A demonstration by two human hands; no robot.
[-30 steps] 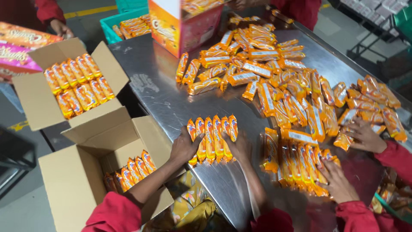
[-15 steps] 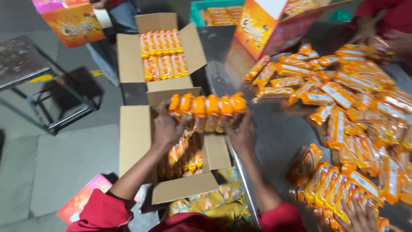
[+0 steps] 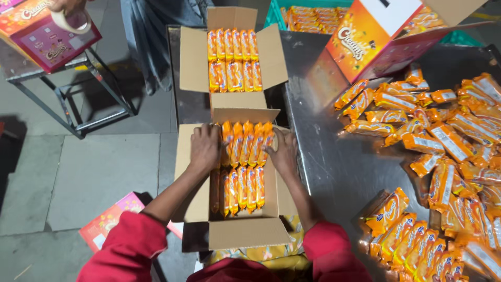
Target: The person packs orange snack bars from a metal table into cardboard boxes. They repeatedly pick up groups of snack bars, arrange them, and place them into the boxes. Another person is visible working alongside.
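1. Head view: left hand [image 3: 205, 148] and right hand [image 3: 283, 151] pressed on either end of a row of orange biscuit packs [image 3: 245, 142], grip closed on the row from both sides, fingers curled over the end packs.
2. Row held at the far end of the near cardboard box [image 3: 235, 235], flaps open, sitting low beside the table edge.
3. Below the held row, a second row of packs [image 3: 241, 188] already lying in the same box, side by side, standing on edge.
4. Just beyond, far cardboard box [image 3: 232, 52], flaps open, two rows of same orange packs inside, full across.
5. Right of the boxes: steel table [image 3: 334, 162] with a loose heap of orange packs [image 3: 449, 136] spread across it, some lined up near the bottom right.
6. Large orange carton [image 3: 376, 39] tilted on the table's far side; green crate [image 3: 297, 10] with more packs behind it.
7. Top left: another person's hand with a tape roll [image 3: 73, 20] over a printed carton on a metal stand [image 3: 73, 99].
8. Red sleeves on both forearms.
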